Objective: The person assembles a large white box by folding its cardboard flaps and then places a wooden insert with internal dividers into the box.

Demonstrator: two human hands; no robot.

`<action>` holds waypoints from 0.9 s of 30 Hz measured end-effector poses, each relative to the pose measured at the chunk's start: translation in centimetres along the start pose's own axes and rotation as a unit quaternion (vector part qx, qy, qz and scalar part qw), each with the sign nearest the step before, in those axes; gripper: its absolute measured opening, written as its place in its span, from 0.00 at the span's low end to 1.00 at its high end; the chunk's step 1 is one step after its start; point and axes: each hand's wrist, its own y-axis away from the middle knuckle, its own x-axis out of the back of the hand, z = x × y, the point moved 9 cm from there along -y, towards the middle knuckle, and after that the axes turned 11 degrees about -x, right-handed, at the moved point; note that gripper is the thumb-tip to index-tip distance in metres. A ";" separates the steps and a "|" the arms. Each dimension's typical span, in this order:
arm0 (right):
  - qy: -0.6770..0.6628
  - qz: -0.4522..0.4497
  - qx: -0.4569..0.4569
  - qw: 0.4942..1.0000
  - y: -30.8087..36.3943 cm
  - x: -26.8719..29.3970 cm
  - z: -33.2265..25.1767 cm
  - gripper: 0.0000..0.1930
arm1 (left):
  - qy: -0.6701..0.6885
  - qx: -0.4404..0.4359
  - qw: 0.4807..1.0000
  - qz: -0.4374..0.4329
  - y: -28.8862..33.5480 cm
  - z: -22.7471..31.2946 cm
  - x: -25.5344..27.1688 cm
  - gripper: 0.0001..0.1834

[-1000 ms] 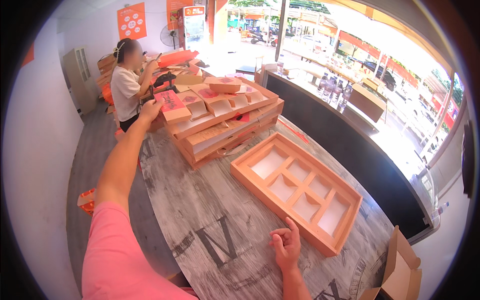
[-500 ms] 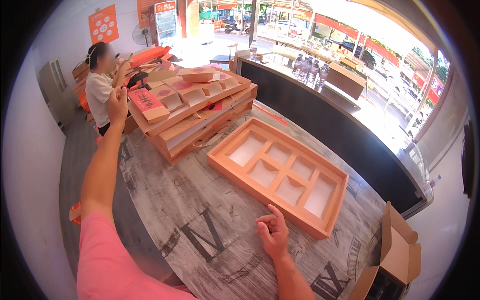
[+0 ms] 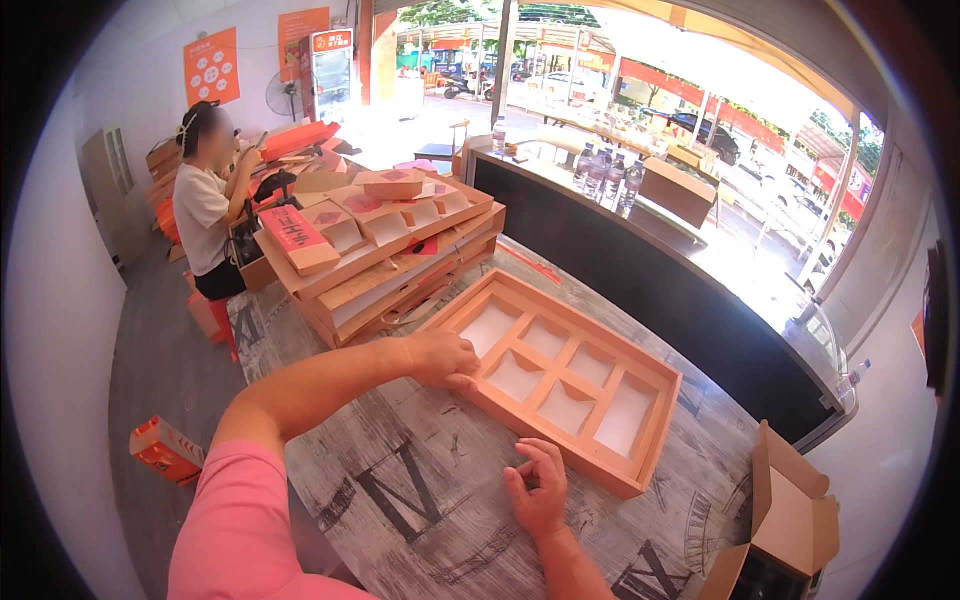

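A shallow cardboard tray (image 3: 645,470), orange-brown with white-bottomed compartments, lies at a slant on the wood-patterned table (image 3: 400,500). My left hand (image 3: 440,358) is at the tray's left end, fingers curled over its near wall and thumb lower on the outside. Close to the tray's near side, my right hand (image 3: 540,488) hovers with loosely bent fingers, thumb and forefinger apart, holding nothing. Behind my left hand stand stacked cardboard trays (image 3: 365,310). A flat red-topped box (image 3: 298,240) and a smaller cardboard box (image 3: 390,184) rest on the stack.
An opened brown carton (image 3: 790,500) stands at the table's right edge. Beyond the table runs a dark-fronted counter (image 3: 640,290) bearing water bottles (image 3: 610,180) and a carton (image 3: 680,190). At the far left a person (image 3: 208,200) stands by piled orange boxes. A red box (image 3: 165,450) sits on the floor.
My left hand has come down from beside the stack to the tray's left end, now touching it. My right hand has dropped slightly, still beside the tray.
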 end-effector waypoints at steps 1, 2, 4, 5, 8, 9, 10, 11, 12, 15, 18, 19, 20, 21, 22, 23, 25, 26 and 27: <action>0.009 -0.001 0.001 1.000 0.1 0.0 0.0 0.20 | 0.009 0.003 1.000 0.008 -0.5 0.0 -0.3 0.29; 0.015 -0.003 0.009 1.000 0.0 -0.1 -0.2 0.20 | 0.019 0.006 1.000 0.017 -0.8 -0.1 -0.5 0.30; 0.023 -0.009 0.021 0.999 0.1 -0.3 -0.4 0.19 | 0.024 0.012 0.999 0.033 -1.3 -0.2 -0.4 0.32; 0.020 -0.004 0.022 1.000 0.2 -0.2 -0.4 0.19 | 0.019 0.014 0.999 0.040 -1.4 0.0 -0.1 0.34; 0.017 0.000 0.029 0.999 0.2 -0.3 -0.5 0.21 | 0.039 0.042 0.998 0.022 -1.5 -0.2 -0.7 0.40; 0.019 -0.002 0.030 0.999 0.2 -0.5 -0.5 0.21 | 0.051 0.054 0.997 0.009 -1.4 -0.4 -1.0 0.43; 0.025 -0.003 0.033 0.999 0.2 -0.4 -0.6 0.21 | 0.071 0.060 0.996 -0.004 -1.5 -0.2 -0.9 0.45; 0.027 -0.003 0.028 0.999 0.1 -0.3 -0.7 0.21 | 0.091 0.065 0.994 -0.017 -1.5 0.0 -0.7 0.47; 0.029 -0.004 0.022 0.999 0.2 -0.4 -0.8 0.21 | 0.111 0.070 0.991 -0.031 -1.5 0.2 -0.6 0.50; 0.054 -0.014 -0.003 0.998 0.2 -0.4 -1.2 0.21 | 0.331 0.079 0.938 -0.062 -1.2 1.3 -1.7 0.52; 0.071 -0.033 -0.005 0.997 0.2 -1.2 -0.9 0.22 | 0.300 0.005 0.954 -0.032 -1.7 1.8 -1.9 0.49; 0.078 -0.038 -0.003 0.996 0.3 -1.3 -0.6 0.23 | 0.301 0.000 0.953 -0.025 -2.0 2.4 -1.4 0.48; 0.083 -0.046 0.001 0.996 0.3 -1.4 -0.6 0.23 | 0.302 -0.004 0.953 -0.017 -2.2 3.0 -0.9 0.47; 0.087 -0.054 0.006 0.995 0.3 -1.4 -0.6 0.23 | 0.303 -0.007 0.953 -0.010 -2.3 3.7 -0.3 0.45; 0.091 -0.064 0.012 0.994 0.3 -1.6 -0.7 0.23 | 0.289 -0.007 0.957 -0.001 -2.4 4.2 0.2 0.44; 0.095 -0.066 0.019 0.993 0.3 -1.7 -1.0 0.23 | 0.274 -0.006 0.962 0.009 -2.5 4.7 0.8 0.43; 0.103 -0.070 0.035 0.992 0.3 -2.0 -1.4 0.23 | 0.233 -0.017 0.971 0.044 -2.5 5.7 2.4 0.41; 0.096 -0.072 0.030 0.992 0.3 -2.1 -1.2 0.22 | 0.206 -0.029 0.976 0.070 -2.4 6.2 3.6 0.40; 0.088 -0.074 0.026 0.993 0.3 -2.2 -0.9 0.22 | 0.178 -0.040 0.979 0.095 -2.0 6.7 5.0 0.39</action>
